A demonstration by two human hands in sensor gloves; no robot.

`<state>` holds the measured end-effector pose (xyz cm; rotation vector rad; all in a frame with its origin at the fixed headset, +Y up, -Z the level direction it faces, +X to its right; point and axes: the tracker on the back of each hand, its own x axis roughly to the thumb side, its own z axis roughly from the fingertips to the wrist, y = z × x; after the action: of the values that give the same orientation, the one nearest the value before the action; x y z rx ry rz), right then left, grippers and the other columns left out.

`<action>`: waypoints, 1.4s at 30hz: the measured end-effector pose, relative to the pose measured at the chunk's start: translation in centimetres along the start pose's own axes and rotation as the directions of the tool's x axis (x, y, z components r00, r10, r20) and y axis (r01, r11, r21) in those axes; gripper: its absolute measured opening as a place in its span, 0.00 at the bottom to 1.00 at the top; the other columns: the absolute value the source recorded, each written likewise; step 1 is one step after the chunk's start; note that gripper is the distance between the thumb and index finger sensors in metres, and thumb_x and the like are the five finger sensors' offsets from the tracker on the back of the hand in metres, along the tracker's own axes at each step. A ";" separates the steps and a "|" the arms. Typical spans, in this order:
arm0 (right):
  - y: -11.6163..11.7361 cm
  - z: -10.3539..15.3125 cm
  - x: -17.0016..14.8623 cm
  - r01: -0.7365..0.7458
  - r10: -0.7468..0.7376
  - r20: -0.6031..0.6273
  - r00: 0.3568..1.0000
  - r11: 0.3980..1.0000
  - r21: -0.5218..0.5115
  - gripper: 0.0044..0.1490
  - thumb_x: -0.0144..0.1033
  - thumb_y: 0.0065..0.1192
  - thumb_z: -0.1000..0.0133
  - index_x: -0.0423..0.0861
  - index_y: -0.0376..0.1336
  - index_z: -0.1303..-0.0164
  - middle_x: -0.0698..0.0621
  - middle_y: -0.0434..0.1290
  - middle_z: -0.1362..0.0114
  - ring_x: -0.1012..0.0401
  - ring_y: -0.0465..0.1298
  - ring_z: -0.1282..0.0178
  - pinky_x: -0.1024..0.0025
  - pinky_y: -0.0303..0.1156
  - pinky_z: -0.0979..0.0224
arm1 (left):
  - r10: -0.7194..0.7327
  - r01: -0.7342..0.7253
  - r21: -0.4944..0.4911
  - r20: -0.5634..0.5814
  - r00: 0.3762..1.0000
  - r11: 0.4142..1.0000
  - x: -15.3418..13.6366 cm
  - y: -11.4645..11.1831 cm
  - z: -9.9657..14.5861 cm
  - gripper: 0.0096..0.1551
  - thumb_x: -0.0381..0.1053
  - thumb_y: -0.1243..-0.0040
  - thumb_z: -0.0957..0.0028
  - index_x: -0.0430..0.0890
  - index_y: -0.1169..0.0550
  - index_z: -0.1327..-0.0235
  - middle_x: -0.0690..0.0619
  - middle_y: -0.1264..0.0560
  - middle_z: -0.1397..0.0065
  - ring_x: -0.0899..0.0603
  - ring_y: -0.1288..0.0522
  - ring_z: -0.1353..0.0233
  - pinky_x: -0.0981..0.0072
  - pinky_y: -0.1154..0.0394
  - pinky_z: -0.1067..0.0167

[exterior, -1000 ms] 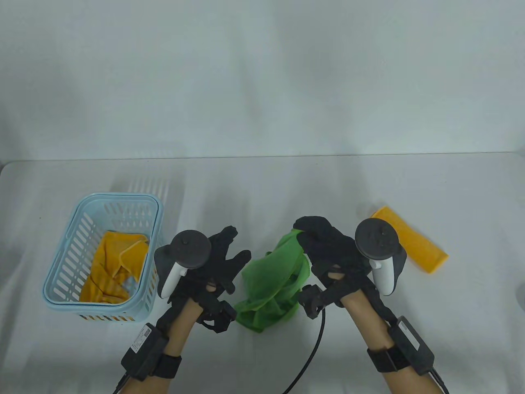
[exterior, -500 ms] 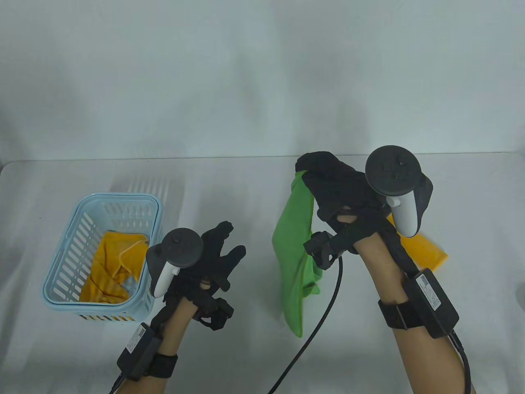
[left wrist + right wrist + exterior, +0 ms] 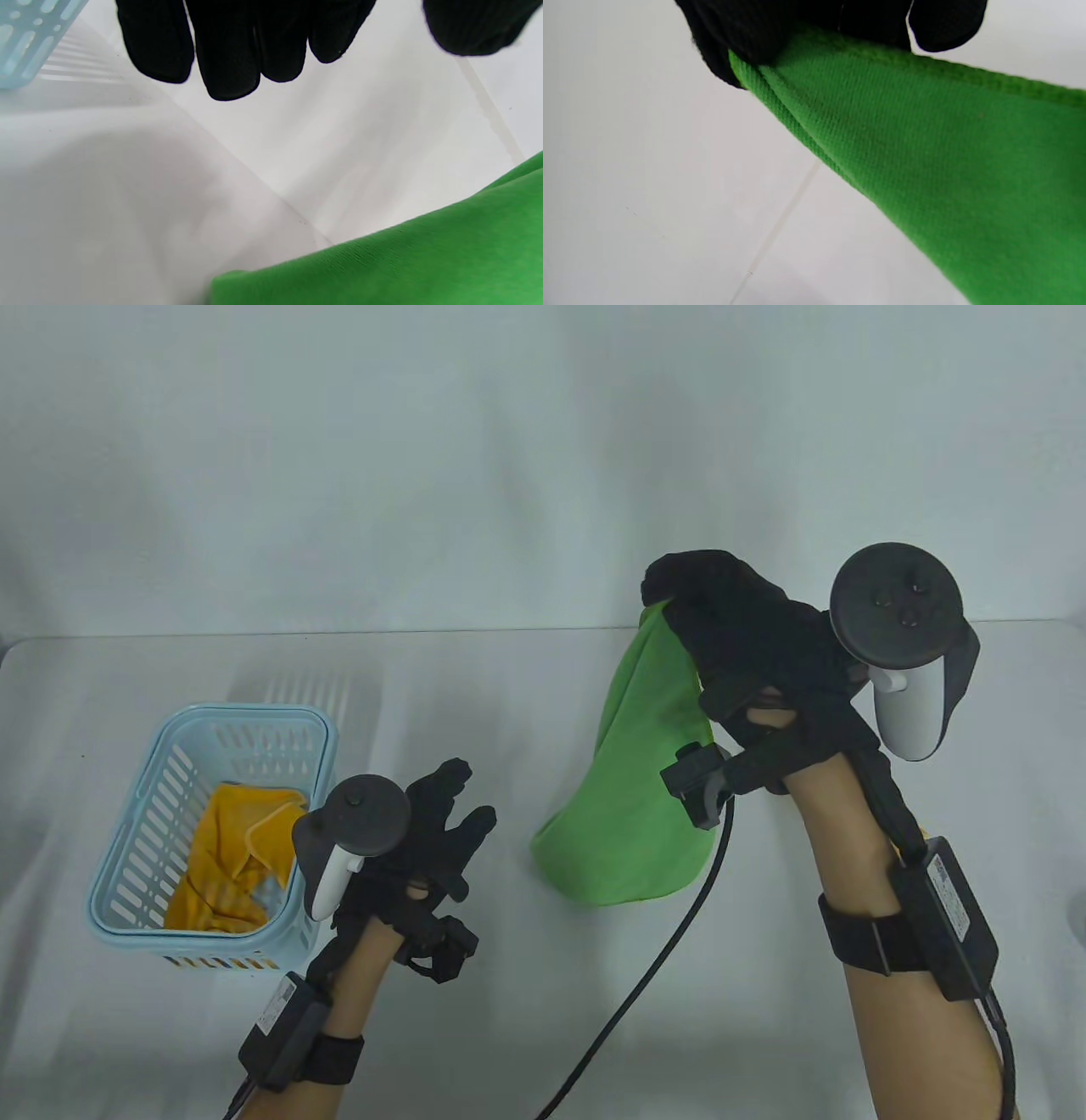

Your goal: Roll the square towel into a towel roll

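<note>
The green square towel (image 3: 632, 806) hangs unrolled above the table (image 3: 526, 695), suspended from one upper edge. It drapes downward in a broad curved sheet toward the table's centre right; whether its lowest fold touches the table surface cannot be determined from the table view. In the right wrist view the towel's hemmed edge (image 3: 903, 140) runs diagonally from the fingertips down to the lower right.

The right hand (image 3: 747, 645) is raised well above the table and pinches the towel's top edge, fingers (image 3: 742, 34) curled onto the fabric. A tracker (image 3: 904, 636) is strapped to the back of this hand, and a black cable (image 3: 670, 933) trails from the wrist to the bottom edge of the view.

The left hand (image 3: 428, 840) is low, left of the towel and apart from it, holding nothing. Its fingers (image 3: 231, 51) are extended and relaxed, hanging over bare table, with the towel's green cloth (image 3: 403, 262) lying below them in the left wrist view. It carries its own tracker (image 3: 356, 827).

A light blue slotted basket (image 3: 127, 848) stands at the left of the table, just beside the left hand. Inside lies a crumpled yellow cloth (image 3: 233, 857).
</note>
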<state>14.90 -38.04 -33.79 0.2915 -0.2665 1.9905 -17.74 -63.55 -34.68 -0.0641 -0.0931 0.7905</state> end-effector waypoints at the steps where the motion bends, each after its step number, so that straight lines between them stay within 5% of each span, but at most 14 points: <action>1: -0.1 0.0 0.0 0.020 -0.020 0.001 1.000 1.000 0.006 0.20 0.38 0.62 0.52 0.68 0.70 0.52 0.57 0.76 0.42 0.53 0.76 0.39 0.46 0.67 0.30 | -0.002 0.002 0.002 -0.003 1.000 1.000 0.0 0.0 0.0 0.47 0.68 0.45 0.57 0.53 0.39 0.23 0.49 0.36 0.19 0.36 0.28 0.24 0.39 0.31 0.30; 17: 0.7 -1.0 0.4 0.155 -0.162 0.027 0.986 0.974 0.168 0.20 0.36 0.61 0.52 0.68 0.70 0.53 0.58 0.78 0.40 0.52 0.76 0.37 0.45 0.67 0.29 | -0.151 0.158 -0.124 0.060 0.987 0.980 0.7 -3.2 -0.7 0.43 0.62 0.40 0.57 0.59 0.36 0.25 0.51 0.35 0.19 0.37 0.29 0.23 0.39 0.31 0.30; 22: -0.2 -1.3 1.6 0.221 -0.235 0.070 0.969 0.960 0.169 0.20 0.36 0.61 0.52 0.68 0.70 0.53 0.59 0.78 0.40 0.52 0.76 0.36 0.45 0.67 0.29 | -0.206 0.209 -0.067 0.049 0.977 0.976 1.2 -3.6 -1.0 0.40 0.60 0.40 0.56 0.60 0.34 0.26 0.53 0.34 0.20 0.38 0.28 0.23 0.40 0.31 0.30; 31: 1.1 -1.1 1.8 0.216 -0.238 0.056 0.970 0.942 0.258 0.20 0.36 0.61 0.52 0.68 0.70 0.54 0.59 0.78 0.40 0.52 0.76 0.36 0.45 0.67 0.29 | -0.107 0.104 -0.160 -0.008 0.994 0.982 0.7 -6.3 -4.1 0.53 0.65 0.37 0.60 0.66 0.48 0.22 0.54 0.43 0.16 0.39 0.34 0.19 0.40 0.35 0.26; 34: 1.6 -0.9 1.7 0.217 -0.240 0.048 0.970 0.934 0.283 0.20 0.36 0.61 0.52 0.68 0.70 0.53 0.59 0.78 0.40 0.52 0.76 0.37 0.45 0.67 0.29 | -0.020 0.007 -0.222 -0.059 0.998 0.975 0.1 -8.2 -4.8 0.44 0.63 0.36 0.59 0.69 0.39 0.26 0.55 0.41 0.17 0.40 0.34 0.19 0.41 0.35 0.26; 37: 1.8 -0.8 1.5 0.207 -0.229 0.045 0.972 0.936 0.284 0.20 0.36 0.61 0.52 0.67 0.70 0.53 0.59 0.78 0.40 0.52 0.77 0.37 0.45 0.67 0.30 | -0.014 -0.004 -0.199 -0.086 0.996 0.980 -0.2 -8.5 -4.7 0.23 0.59 0.37 0.56 0.67 0.25 0.45 0.58 0.35 0.22 0.43 0.31 0.22 0.43 0.33 0.26; 42: 1.2 -0.6 0.9 0.181 -0.195 0.029 0.980 0.948 0.261 0.20 0.36 0.61 0.52 0.67 0.70 0.53 0.58 0.78 0.40 0.52 0.77 0.37 0.45 0.67 0.30 | 0.072 -0.085 -0.152 -0.092 0.993 0.985 -0.3 -6.3 -4.1 0.23 0.58 0.39 0.54 0.62 0.26 0.44 0.57 0.33 0.24 0.42 0.30 0.23 0.43 0.32 0.28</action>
<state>13.38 -37.63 -34.13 0.5182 -0.0114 1.8286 -13.04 -68.30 -38.24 -0.2510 -0.0705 0.8574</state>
